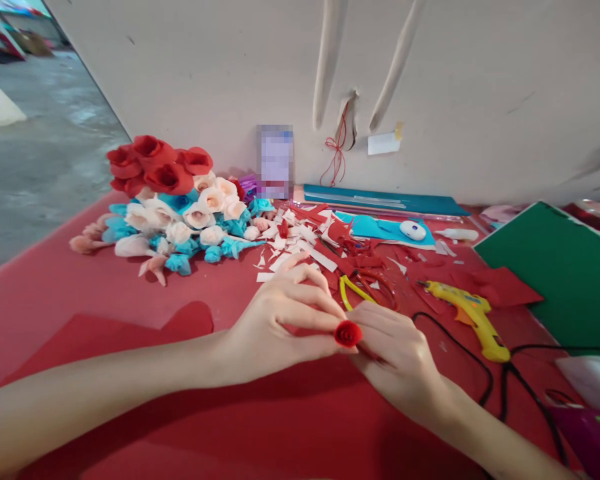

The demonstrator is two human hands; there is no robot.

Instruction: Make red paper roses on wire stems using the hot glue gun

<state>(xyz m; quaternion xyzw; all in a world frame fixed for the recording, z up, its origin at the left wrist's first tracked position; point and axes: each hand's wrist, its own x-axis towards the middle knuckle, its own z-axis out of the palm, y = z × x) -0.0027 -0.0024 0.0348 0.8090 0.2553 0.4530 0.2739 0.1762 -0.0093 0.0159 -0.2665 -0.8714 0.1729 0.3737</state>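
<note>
A small red foam rose (348, 333) is pinched between both hands over the red table (55, 293). My left hand (280, 327) comes in from the left, its fingers closed round the rose's near side. My right hand (400, 357) closes on the rose from the right, fingers curled under it. Just behind the hands lie scissors with yellow handles (353, 290) among red foam scraps (365, 260).
A pile of red, cream and blue foam roses (175, 200) sits at the back left. A yellow glue gun (473, 317) with a black cord lies to the right, beside a green sheet (565, 267). Blue sheets (380, 200) lie along the wall. A red sheet (105, 333) lies under my left arm.
</note>
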